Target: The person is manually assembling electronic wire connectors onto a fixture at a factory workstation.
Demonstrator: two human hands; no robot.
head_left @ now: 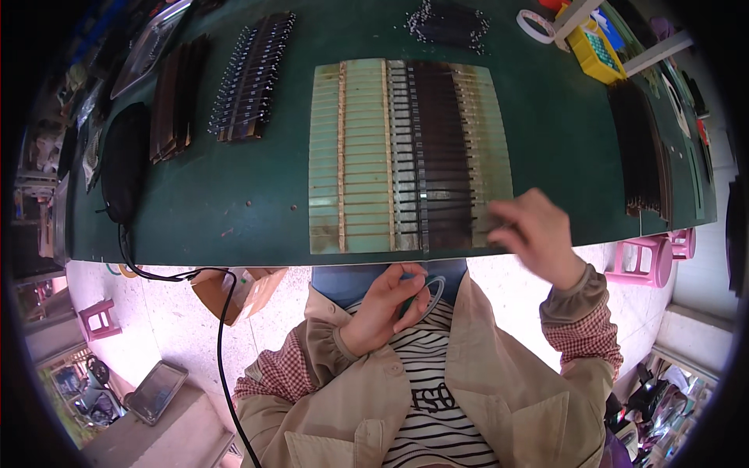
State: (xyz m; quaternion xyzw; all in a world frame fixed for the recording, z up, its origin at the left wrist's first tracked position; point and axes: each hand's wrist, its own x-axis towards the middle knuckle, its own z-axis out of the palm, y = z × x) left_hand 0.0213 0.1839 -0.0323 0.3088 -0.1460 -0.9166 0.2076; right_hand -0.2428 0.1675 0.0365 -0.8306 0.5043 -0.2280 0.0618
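My left hand [388, 303] is just below the table's front edge, its fingers closed on a roll of clear tape [437, 300]. A narrow clear strip runs from it up over the edge onto a light green grooved board [326, 156]. Across the board's middle and right lie many thin dark strips [443, 140] in parallel rows, with dark wire-like ends [403, 156] on their left. My right hand [537, 238] hovers by the board's lower right corner, fingers bent. Its fingertips are blurred, so I cannot make out whether they hold anything.
Bundles of dark strips lie at the left [178, 97] and right [640, 148]; silver-tipped pieces [253, 74] lie left of the board. A black pouch-like thing [125, 164] has a cable [221, 343] hanging off the table. A yellow bin [597, 54] and white tape roll [535, 26] sit far right.
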